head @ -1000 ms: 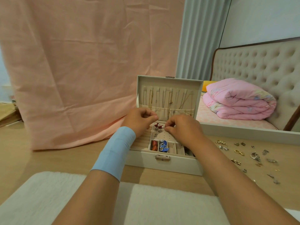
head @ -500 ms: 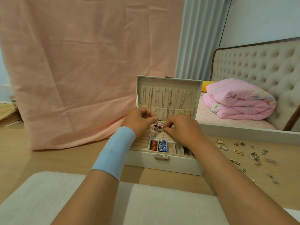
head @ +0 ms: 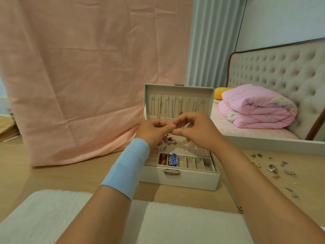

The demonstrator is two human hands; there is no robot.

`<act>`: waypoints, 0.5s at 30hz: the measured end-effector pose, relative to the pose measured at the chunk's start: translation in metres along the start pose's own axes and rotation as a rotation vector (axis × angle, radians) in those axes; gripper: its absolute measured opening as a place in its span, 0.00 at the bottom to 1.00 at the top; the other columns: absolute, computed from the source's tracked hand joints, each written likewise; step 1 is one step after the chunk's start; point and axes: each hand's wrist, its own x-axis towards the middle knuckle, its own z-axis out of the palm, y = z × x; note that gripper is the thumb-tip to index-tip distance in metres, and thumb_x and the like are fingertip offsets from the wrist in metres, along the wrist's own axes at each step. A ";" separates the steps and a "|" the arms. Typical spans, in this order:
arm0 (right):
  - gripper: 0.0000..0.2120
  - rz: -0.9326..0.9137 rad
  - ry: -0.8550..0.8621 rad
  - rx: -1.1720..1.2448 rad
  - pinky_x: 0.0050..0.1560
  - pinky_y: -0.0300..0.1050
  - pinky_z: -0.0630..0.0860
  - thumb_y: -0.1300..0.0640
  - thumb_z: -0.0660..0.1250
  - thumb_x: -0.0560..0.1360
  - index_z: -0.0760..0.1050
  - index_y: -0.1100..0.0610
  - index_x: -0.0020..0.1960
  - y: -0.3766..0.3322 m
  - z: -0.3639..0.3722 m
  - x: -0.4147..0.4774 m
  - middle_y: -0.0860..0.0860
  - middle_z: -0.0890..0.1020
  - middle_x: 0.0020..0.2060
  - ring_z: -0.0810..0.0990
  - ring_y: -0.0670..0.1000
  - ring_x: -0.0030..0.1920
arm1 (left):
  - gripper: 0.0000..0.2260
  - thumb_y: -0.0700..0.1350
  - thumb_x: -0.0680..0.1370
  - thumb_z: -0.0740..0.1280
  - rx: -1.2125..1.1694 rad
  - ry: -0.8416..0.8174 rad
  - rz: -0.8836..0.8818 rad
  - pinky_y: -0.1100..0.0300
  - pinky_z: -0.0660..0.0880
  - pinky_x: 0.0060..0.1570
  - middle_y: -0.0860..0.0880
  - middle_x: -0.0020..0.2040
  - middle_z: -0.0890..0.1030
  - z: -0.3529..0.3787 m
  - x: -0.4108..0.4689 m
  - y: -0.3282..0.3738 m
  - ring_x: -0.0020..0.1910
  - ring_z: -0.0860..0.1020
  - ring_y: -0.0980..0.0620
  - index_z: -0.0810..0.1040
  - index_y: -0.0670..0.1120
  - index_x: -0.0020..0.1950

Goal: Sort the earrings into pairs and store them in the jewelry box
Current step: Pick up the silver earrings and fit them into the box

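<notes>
The cream jewelry box (head: 193,180) stands open on the wooden table, necklaces hanging in its upright lid (head: 177,90). A few earrings (head: 169,139) are stuck in the left end of its perforated panel (head: 191,147). Two front compartments hold orange pieces (head: 162,159) and blue pieces (head: 173,160). My left hand (head: 153,131) hovers above the panel, fingers curled and thumb tip forward. The index finger and thumb of my right hand (head: 198,131) meet that thumb tip. Whatever lies between the fingertips is too small to see. Several loose earrings (head: 272,168) are scattered on the table at the right.
A white fluffy mat (head: 158,222) covers the table's near edge. A pink cloth (head: 88,76) hangs behind the box on the left. Beyond a pale ledge at the right lies a bed with a folded pink quilt (head: 258,108) and a tufted headboard.
Both hands have lifted off the earring panel and now meet at the fingertips above it. The panel and the right compartments, covered before, are in sight.
</notes>
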 end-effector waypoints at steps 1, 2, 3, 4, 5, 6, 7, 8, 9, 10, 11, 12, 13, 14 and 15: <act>0.09 0.002 0.021 0.012 0.34 0.31 0.73 0.59 0.80 0.70 0.84 0.49 0.47 0.000 0.000 0.000 0.44 0.86 0.40 0.79 0.36 0.31 | 0.03 0.52 0.75 0.74 0.010 -0.007 -0.009 0.55 0.81 0.44 0.47 0.42 0.86 0.001 0.000 0.000 0.37 0.80 0.53 0.84 0.54 0.45; 0.09 0.003 0.032 0.023 0.33 0.29 0.73 0.60 0.80 0.70 0.84 0.49 0.45 0.001 -0.001 0.000 0.43 0.86 0.38 0.79 0.36 0.31 | 0.04 0.53 0.75 0.73 0.021 -0.016 -0.019 0.54 0.82 0.45 0.47 0.42 0.86 0.001 0.000 -0.001 0.38 0.81 0.52 0.84 0.54 0.45; 0.09 0.006 0.034 0.034 0.32 0.27 0.72 0.61 0.80 0.70 0.85 0.48 0.45 0.002 -0.001 0.000 0.42 0.85 0.36 0.79 0.35 0.31 | 0.04 0.53 0.75 0.73 0.030 -0.027 -0.027 0.54 0.82 0.45 0.48 0.42 0.86 0.001 0.000 -0.002 0.39 0.81 0.52 0.84 0.55 0.46; 0.10 0.009 0.030 0.042 0.32 0.27 0.72 0.61 0.80 0.70 0.85 0.48 0.44 0.002 -0.002 -0.001 0.41 0.85 0.34 0.79 0.35 0.31 | 0.04 0.53 0.75 0.72 0.033 -0.040 -0.031 0.55 0.82 0.45 0.49 0.42 0.86 0.001 -0.001 -0.002 0.40 0.82 0.51 0.84 0.56 0.47; 0.10 0.012 0.030 0.042 0.32 0.26 0.72 0.61 0.80 0.70 0.85 0.48 0.44 0.003 -0.003 -0.001 0.39 0.85 0.33 0.79 0.35 0.31 | 0.04 0.53 0.76 0.71 0.033 -0.053 -0.031 0.57 0.82 0.44 0.50 0.43 0.86 0.000 -0.001 -0.002 0.41 0.83 0.52 0.84 0.56 0.48; 0.09 0.013 0.035 0.036 0.33 0.26 0.71 0.61 0.79 0.70 0.85 0.48 0.44 0.004 -0.003 -0.002 0.38 0.84 0.33 0.79 0.34 0.31 | 0.04 0.53 0.77 0.70 0.029 -0.067 -0.030 0.60 0.81 0.43 0.51 0.43 0.86 0.000 -0.001 -0.002 0.42 0.83 0.53 0.84 0.56 0.49; 0.08 0.014 0.043 0.026 0.33 0.26 0.71 0.60 0.79 0.70 0.86 0.47 0.44 0.006 -0.003 -0.002 0.38 0.84 0.33 0.78 0.34 0.31 | 0.04 0.52 0.78 0.70 0.024 -0.080 -0.031 0.63 0.81 0.41 0.52 0.43 0.86 -0.001 -0.002 -0.001 0.42 0.83 0.55 0.83 0.56 0.50; 0.07 0.014 0.051 0.018 0.33 0.26 0.71 0.59 0.79 0.71 0.86 0.47 0.44 0.007 -0.004 -0.002 0.38 0.85 0.34 0.79 0.34 0.32 | 0.04 0.52 0.78 0.69 0.015 -0.096 -0.033 0.65 0.80 0.39 0.54 0.43 0.86 -0.001 -0.003 0.001 0.41 0.83 0.56 0.83 0.55 0.51; 0.08 0.014 0.058 0.011 0.34 0.25 0.71 0.58 0.78 0.72 0.86 0.46 0.44 0.008 -0.004 -0.002 0.37 0.85 0.34 0.79 0.34 0.33 | 0.05 0.52 0.78 0.69 0.009 -0.111 -0.034 0.66 0.80 0.38 0.55 0.42 0.86 -0.002 -0.003 0.002 0.40 0.82 0.57 0.83 0.55 0.51; 0.08 0.017 0.060 0.002 0.35 0.25 0.72 0.58 0.78 0.72 0.86 0.44 0.44 0.009 -0.005 -0.002 0.36 0.85 0.35 0.80 0.34 0.35 | 0.05 0.52 0.78 0.69 0.011 -0.121 -0.032 0.66 0.79 0.38 0.56 0.42 0.86 -0.002 -0.004 0.003 0.39 0.82 0.58 0.83 0.55 0.52; 0.09 0.021 0.051 -0.006 0.36 0.25 0.72 0.58 0.78 0.72 0.85 0.43 0.44 0.009 -0.006 -0.002 0.36 0.85 0.35 0.81 0.35 0.37 | 0.06 0.51 0.78 0.69 0.021 -0.122 -0.026 0.67 0.79 0.37 0.56 0.42 0.86 -0.002 -0.004 0.003 0.39 0.82 0.59 0.83 0.54 0.52; 0.10 0.026 0.031 -0.005 0.37 0.25 0.73 0.58 0.78 0.71 0.85 0.43 0.44 0.009 -0.007 -0.002 0.37 0.85 0.36 0.81 0.35 0.37 | 0.06 0.50 0.78 0.69 0.030 -0.112 -0.017 0.69 0.78 0.36 0.55 0.42 0.86 -0.002 -0.003 0.002 0.38 0.82 0.59 0.83 0.54 0.53; 0.10 0.037 0.011 0.004 0.37 0.26 0.73 0.58 0.79 0.70 0.85 0.43 0.44 0.009 -0.007 -0.002 0.39 0.85 0.35 0.81 0.35 0.37 | 0.06 0.48 0.78 0.70 0.031 -0.099 -0.008 0.70 0.76 0.34 0.54 0.42 0.86 -0.001 -0.003 0.002 0.37 0.82 0.60 0.83 0.53 0.54; 0.11 0.050 0.002 0.012 0.37 0.26 0.73 0.59 0.80 0.69 0.85 0.44 0.44 0.009 -0.007 -0.002 0.41 0.85 0.35 0.81 0.35 0.35 | 0.07 0.46 0.78 0.70 0.027 -0.089 0.001 0.71 0.75 0.33 0.53 0.42 0.86 0.000 -0.003 0.001 0.37 0.82 0.59 0.83 0.52 0.55; 0.12 0.062 0.006 0.013 0.36 0.26 0.73 0.60 0.81 0.68 0.84 0.45 0.44 0.009 -0.007 -0.002 0.42 0.85 0.34 0.81 0.35 0.35 | 0.07 0.45 0.77 0.71 0.031 -0.083 0.013 0.70 0.75 0.34 0.53 0.42 0.86 0.001 -0.003 0.001 0.37 0.82 0.58 0.83 0.51 0.55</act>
